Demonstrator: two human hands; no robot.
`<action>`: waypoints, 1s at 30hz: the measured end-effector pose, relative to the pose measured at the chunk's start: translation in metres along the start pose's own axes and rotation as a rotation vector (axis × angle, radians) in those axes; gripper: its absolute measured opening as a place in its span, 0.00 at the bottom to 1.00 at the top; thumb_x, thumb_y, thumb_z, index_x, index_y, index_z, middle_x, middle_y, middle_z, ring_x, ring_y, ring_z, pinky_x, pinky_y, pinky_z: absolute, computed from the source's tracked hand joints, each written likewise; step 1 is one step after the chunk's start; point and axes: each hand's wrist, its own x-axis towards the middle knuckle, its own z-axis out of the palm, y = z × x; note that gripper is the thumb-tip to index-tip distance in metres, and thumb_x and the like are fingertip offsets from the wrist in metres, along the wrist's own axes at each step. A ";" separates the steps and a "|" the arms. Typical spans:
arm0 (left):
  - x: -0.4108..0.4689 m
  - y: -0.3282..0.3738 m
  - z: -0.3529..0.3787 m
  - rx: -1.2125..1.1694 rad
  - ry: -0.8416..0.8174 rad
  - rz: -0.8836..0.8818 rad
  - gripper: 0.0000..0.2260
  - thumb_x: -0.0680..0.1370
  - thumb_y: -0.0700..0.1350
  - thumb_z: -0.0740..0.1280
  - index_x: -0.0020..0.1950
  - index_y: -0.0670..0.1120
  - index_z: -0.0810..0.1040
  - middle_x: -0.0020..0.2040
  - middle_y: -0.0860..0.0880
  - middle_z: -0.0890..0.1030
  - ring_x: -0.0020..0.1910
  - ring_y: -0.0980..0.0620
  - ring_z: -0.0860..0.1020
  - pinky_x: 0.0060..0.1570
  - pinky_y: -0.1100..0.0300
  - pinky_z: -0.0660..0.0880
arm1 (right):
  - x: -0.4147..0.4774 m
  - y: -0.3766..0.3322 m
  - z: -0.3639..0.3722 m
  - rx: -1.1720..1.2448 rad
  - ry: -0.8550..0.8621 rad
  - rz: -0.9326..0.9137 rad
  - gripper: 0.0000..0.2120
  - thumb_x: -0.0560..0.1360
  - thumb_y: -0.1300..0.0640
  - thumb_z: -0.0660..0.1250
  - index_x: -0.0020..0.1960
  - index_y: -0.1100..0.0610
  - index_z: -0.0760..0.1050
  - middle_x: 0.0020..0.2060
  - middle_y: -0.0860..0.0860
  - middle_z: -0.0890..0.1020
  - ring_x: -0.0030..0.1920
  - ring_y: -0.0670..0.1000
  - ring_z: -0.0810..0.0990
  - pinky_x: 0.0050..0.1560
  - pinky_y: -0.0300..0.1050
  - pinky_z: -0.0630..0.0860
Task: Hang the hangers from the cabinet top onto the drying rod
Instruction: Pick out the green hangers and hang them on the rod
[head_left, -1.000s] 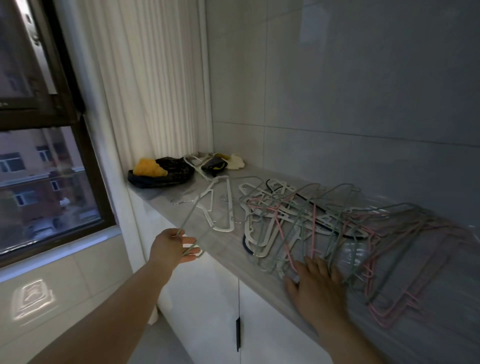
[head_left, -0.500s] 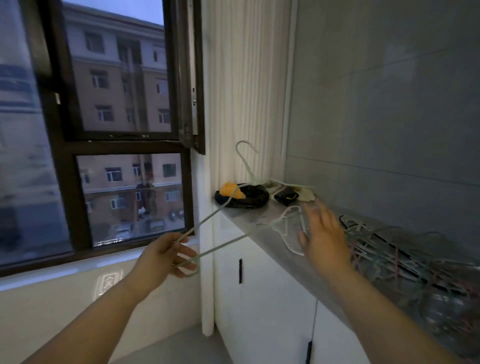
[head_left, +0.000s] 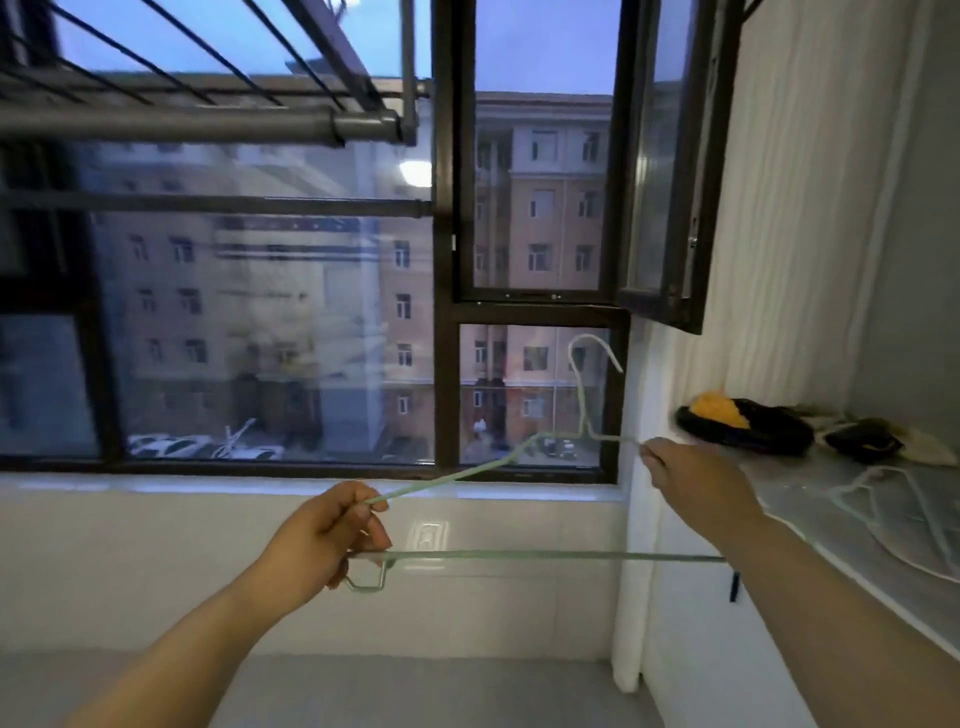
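Up on the left, the grey drying rod (head_left: 171, 124) runs across the top of the window, with a thinner bar (head_left: 208, 205) below it. Nothing hangs on either. Behind them the dark-framed window (head_left: 444, 260) looks out on a block of flats in dim light.

Lower down, the left hand (head_left: 324, 535) is closed round the left end of a pale green wire hanger (head_left: 519, 556), its fingers curled over the corner where the sloping shoulder meets the bottom bar. The hanger is in the air in front of the window sill, well below the rod and clear of the worktop. Its bottom bar lies about level and its hook (head_left: 587, 353) points up, just in front of the lower pane.

The right hand (head_left: 691, 478) pinches the hanger's top wire just right of the neck, fingers curled on it. The far end of the bottom bar passes out of sight at that forearm.

An open window sash (head_left: 660, 166) swings inward above that hand, beside a white curtain (head_left: 779, 208). At the far right is the worktop (head_left: 810, 499), where pale hangers (head_left: 893, 519) lie flat. A black bag (head_left: 753, 428) with something yellow (head_left: 719, 405) on it sits at the back near the curtain.
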 end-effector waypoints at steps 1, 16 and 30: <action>-0.009 -0.005 -0.020 0.035 0.022 -0.030 0.12 0.79 0.35 0.55 0.40 0.45 0.72 0.25 0.51 0.81 0.24 0.59 0.77 0.16 0.69 0.65 | 0.000 -0.021 0.004 -0.003 -0.011 -0.047 0.15 0.82 0.55 0.52 0.58 0.60 0.74 0.49 0.57 0.82 0.47 0.57 0.79 0.36 0.44 0.67; -0.067 -0.043 -0.243 0.634 0.394 -0.251 0.14 0.79 0.41 0.59 0.39 0.59 0.69 0.34 0.56 0.78 0.21 0.62 0.73 0.33 0.62 0.72 | 0.051 -0.390 0.057 0.213 -0.004 -0.719 0.15 0.82 0.52 0.51 0.62 0.54 0.72 0.56 0.56 0.80 0.56 0.59 0.77 0.50 0.47 0.72; -0.090 -0.062 -0.451 0.856 0.880 -0.458 0.08 0.78 0.42 0.60 0.44 0.55 0.70 0.34 0.58 0.76 0.24 0.61 0.74 0.27 0.69 0.68 | 0.107 -0.671 0.045 0.598 -0.081 -1.093 0.15 0.81 0.54 0.54 0.66 0.56 0.69 0.61 0.55 0.77 0.60 0.56 0.75 0.56 0.49 0.72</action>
